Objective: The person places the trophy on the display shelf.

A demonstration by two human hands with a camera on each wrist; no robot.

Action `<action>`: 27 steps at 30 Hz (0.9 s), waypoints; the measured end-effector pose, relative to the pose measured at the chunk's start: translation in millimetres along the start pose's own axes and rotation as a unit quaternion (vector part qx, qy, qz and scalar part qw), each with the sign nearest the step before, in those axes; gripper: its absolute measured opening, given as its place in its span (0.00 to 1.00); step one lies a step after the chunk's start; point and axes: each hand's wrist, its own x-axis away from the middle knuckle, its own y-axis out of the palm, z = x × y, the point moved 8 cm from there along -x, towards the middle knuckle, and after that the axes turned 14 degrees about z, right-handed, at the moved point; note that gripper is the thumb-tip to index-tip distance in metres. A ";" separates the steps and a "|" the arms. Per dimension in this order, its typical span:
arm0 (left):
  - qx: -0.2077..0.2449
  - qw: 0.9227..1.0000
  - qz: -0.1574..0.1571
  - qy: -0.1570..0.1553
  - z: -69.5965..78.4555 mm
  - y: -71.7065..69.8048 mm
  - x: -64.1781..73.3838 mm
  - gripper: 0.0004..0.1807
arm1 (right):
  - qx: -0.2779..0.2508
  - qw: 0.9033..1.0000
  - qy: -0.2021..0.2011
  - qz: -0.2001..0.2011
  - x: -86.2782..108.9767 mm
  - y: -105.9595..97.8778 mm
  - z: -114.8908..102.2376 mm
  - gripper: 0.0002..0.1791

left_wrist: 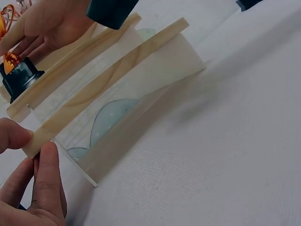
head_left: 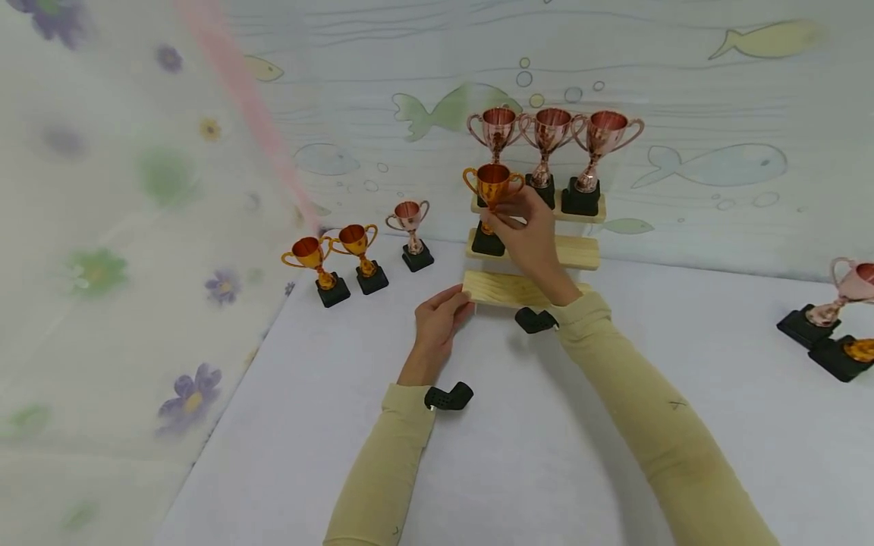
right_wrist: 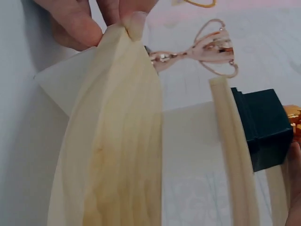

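Observation:
My right hand (head_left: pixel 535 236) pinches a small gold trophy cup (head_left: pixel 493 184) by its stem. The black base (left_wrist: pixel 21 77) of this cup stands at the left end of the middle wooden shelf (head_left: pixel 576 252). My left hand (head_left: pixel 437 322) grips the left end of the lowest shelf (head_left: pixel 498 288), its thumb on the wood and fingers beneath, as the left wrist view shows. On the top shelf (head_left: pixel 594 216) stand three rose-gold trophies (head_left: pixel 550 125) side by side. The right hand and forearm hide part of the lower shelves.
Two gold trophies (head_left: pixel 355 243) and one rose-gold trophy (head_left: pixel 410 218) stand on the white table left of the rack. At the far right are another rose-gold trophy (head_left: pixel 829 311) and a black base with gold (head_left: pixel 840 358), cut by the frame edge. A printed curtain (head_left: pixel 690 114) hangs behind.

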 end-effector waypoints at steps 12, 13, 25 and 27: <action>-0.003 1.000 0.017 0.002 4.2 -7.1 -5.8 0.17 | 0.043 0.997 0.008 -0.064 10.2 -51.0 -32.9 0.32; -0.005 1.000 0.018 0.001 4.7 -8.3 -6.5 0.17 | 0.057 0.996 -0.001 -0.066 10.9 -58.8 -38.8 0.32; -0.009 0.999 0.039 -0.005 10.9 -18.8 -10.8 0.18 | 0.098 0.990 -0.102 0.010 7.7 -183.5 -108.3 0.32; -0.007 0.999 0.038 -0.006 11.0 -18.8 -11.1 0.18 | 0.120 0.986 -0.106 0.039 7.4 -208.2 -112.9 0.31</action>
